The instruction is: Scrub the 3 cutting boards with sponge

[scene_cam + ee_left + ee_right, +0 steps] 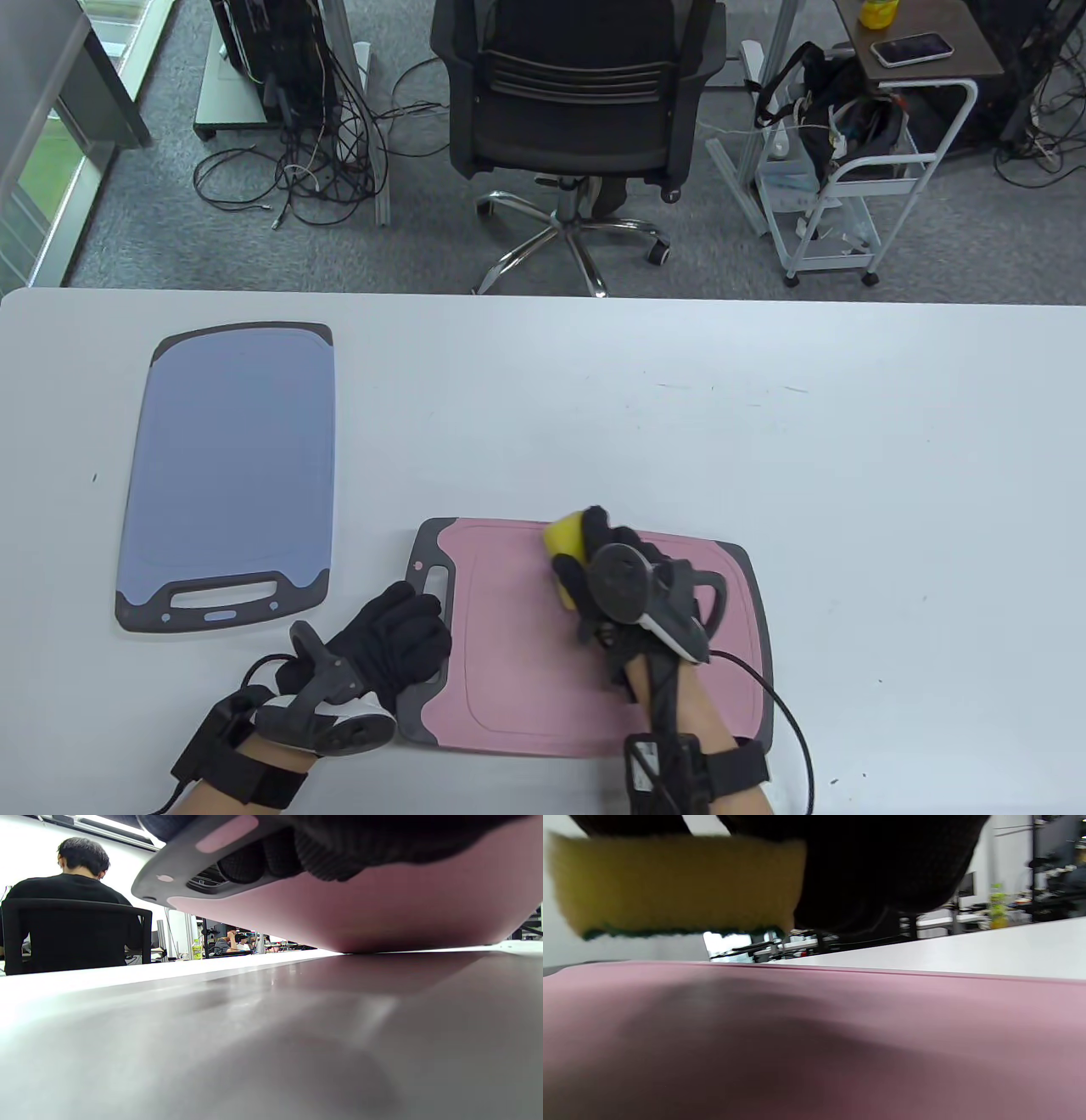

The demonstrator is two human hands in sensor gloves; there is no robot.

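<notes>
A pink cutting board (526, 662) with a grey handle end lies near the table's front edge. My left hand (399, 637) grips that handle end. In the left wrist view its fingers (275, 857) curl under the pink board (382, 912), which is tilted up off the table on that side. My right hand (602, 560) holds a yellow sponge (564, 539) over the board's far part. In the right wrist view the sponge (674, 882), green side down, shows a gap above the pink surface (840, 1027). A blue cutting board (229, 458) lies flat at the left. Only two boards are in view.
The white table (764, 424) stretches bare to the right and behind the boards. Beyond its far edge stand a black office chair (568, 93) and a white cart (848, 187). A person (72, 899) sits in a chair far off in the left wrist view.
</notes>
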